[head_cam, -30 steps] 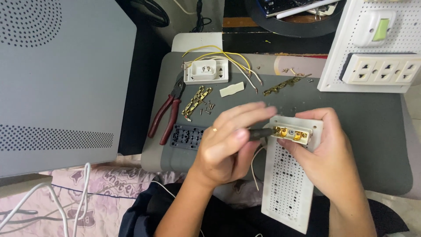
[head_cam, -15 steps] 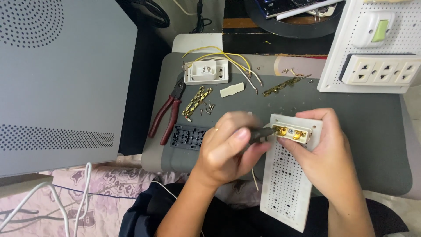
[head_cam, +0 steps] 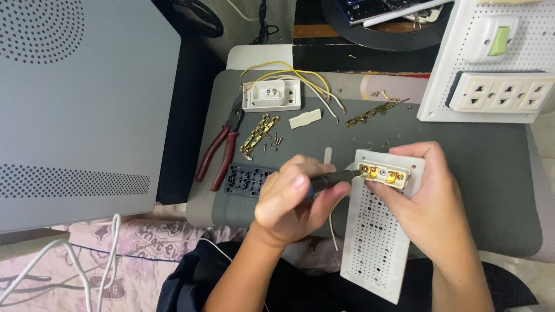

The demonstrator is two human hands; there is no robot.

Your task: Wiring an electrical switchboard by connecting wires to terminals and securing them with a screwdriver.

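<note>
Screwdriver meets brass terminals on a perforated board.

Left hand (head_cam: pixel 292 199) is wrapped tight round a dark screwdriver (head_cam: pixel 329 180), tip at the gold terminals (head_cam: pixel 383 174) of a socket back; right hand (head_cam: pixel 430 199) clasps the white board (head_cam: pixel 376 242) by its top end, held above the desk's (head_cam: pixel 497 156) near edge. Risk: tip could slip off a screw & gouge the fingers (head_cam: pixel 384 193) alongside, since the board is propped only by hand. Pliers (head_cam: pixel 221 147) & loose screws (head_cam: pixel 272 143) lie toward the desk's left edge.

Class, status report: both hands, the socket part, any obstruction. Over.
Left hand grips screwdriver, tip at socket module. Right hand holds perforated board. Nothing blocking.
</note>
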